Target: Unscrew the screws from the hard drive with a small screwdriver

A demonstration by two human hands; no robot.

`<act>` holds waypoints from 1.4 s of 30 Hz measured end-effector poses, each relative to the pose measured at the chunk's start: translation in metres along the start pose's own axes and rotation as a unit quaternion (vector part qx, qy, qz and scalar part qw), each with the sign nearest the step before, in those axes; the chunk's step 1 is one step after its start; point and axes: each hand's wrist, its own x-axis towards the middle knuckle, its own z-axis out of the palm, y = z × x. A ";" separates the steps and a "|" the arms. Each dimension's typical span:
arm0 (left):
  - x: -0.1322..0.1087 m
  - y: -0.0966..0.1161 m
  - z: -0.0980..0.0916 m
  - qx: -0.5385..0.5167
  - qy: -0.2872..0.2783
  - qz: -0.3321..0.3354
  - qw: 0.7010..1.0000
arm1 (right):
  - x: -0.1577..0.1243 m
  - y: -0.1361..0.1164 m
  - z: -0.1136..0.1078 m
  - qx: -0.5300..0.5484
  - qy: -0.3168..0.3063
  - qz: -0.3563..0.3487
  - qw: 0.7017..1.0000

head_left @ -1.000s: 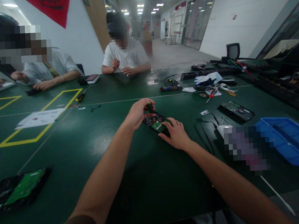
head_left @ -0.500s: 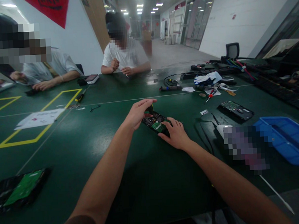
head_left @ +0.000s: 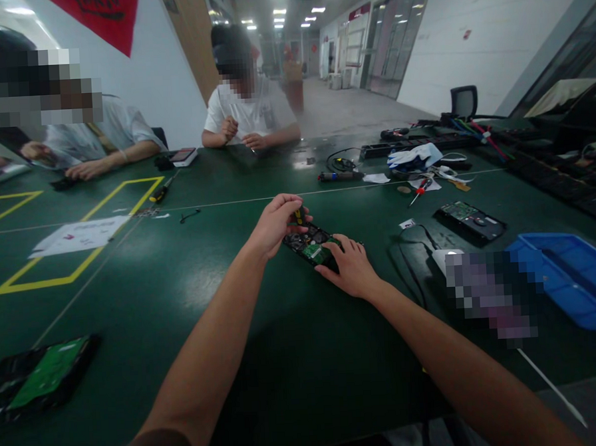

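Observation:
My left hand (head_left: 277, 225) is closed around the short black and yellow handle of a screwdriver (head_left: 300, 215), held upright over the far left end of an opened device. Its tip is hidden. The device (head_left: 313, 249) is a narrow black casing with a green circuit board and round dark parts inside, lying at a slant on the table. My right hand (head_left: 349, 265) grips its near right end, thumb along the near edge and fingers across the board and far edge.
On the green table (head_left: 195, 361), another opened device (head_left: 41, 379) lies at left and one (head_left: 470, 222) at right. A blue tray (head_left: 575, 275), a cable (head_left: 413, 270), a red screwdriver (head_left: 420, 190) and white gloves (head_left: 414, 155) are rightward. Two people (head_left: 249, 112) sit opposite.
The fingers of my left hand have shifted and curled around the screwdriver handle, showing more of its yellow marking. My right hand and the device stay in place.

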 end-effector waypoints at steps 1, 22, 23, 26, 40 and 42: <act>0.000 0.000 0.000 -0.003 0.000 0.000 1.000 | 0.000 0.000 0.000 -0.001 0.001 0.000 1.000; 0.001 0.000 -0.002 -0.021 -0.036 0.030 0.999 | 0.000 0.000 0.000 -0.006 -0.001 -0.005 1.000; 0.000 0.000 -0.002 -0.027 -0.044 0.032 0.998 | 0.000 0.000 0.000 -0.006 -0.001 -0.005 1.000; -0.001 0.000 0.001 -0.032 -0.047 0.032 0.998 | 0.000 0.000 0.000 -0.006 -0.001 -0.001 1.000; -0.002 -0.001 -0.001 0.108 -0.014 0.068 0.992 | 0.000 -0.001 -0.001 -0.003 -0.004 -0.001 1.000; -0.002 0.001 0.000 0.090 -0.024 0.063 0.994 | 0.000 -0.001 -0.001 -0.003 -0.003 -0.001 1.000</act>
